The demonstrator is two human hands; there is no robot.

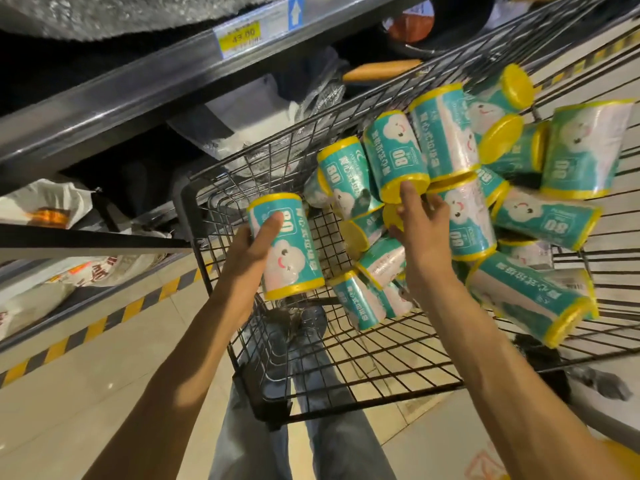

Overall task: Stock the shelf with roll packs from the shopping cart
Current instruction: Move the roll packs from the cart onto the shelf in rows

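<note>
— Where are our hands, and where are the roll packs?

— Our left hand [258, 237] grips one roll pack [285, 245], fingers curled round its teal side, holding it upright just above the near-left corner of the shopping cart [221, 289]. Our right hand [420, 230] reaches into the heap of packs [450, 202] in the basket; its fingers are fairly straight, the fingertips touching the yellow end of a tilted pack [394, 154]. It clasps nothing that we can see.

— What can we read?

— Each pack is teal with yellow ends, a smiling white cloud and a boxed "80"; the other characters on the wrappers are too small and turned for us to read. On the shelf rail [138, 95] above sits a yellow price tag [239, 38] reading 43.00, and beside it a blue label with a white upward arrow [295, 12].

— And room to move?

— The heap fills the far and right part of the basket, packs lying every way against the wire sides. The near part of the basket floor is bare mesh. The cart stands just beside the shelving on our left, where wrapped goods [242, 112] lie on the lower level. A yellow-and-black striped strip [104, 323] runs along the floor at the shelf's foot.
</note>
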